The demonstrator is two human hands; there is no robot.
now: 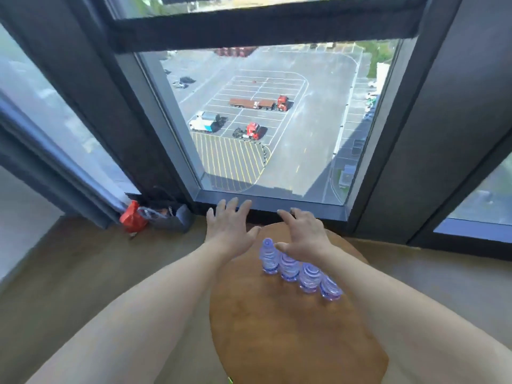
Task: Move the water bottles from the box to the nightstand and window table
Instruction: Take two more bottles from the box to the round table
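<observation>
Several clear blue-tinted water bottles (300, 271) stand upright in a diagonal row on the round brown window table (291, 328). The farthest bottle (268, 256) is at the row's left end, the nearest (330, 289) at its right end. My left hand (230, 227) hovers with spread fingers above the table's far left edge, holding nothing. My right hand (303, 235) hangs with relaxed spread fingers just above the far bottles, its thumb close to the second bottle's top. No box is in view.
A tall window with a dark frame (274, 203) stands right behind the table. On the floor to the left lie a red bag (132, 217) and a dark grey bag (169, 217). Wood-tone floor surrounds the table.
</observation>
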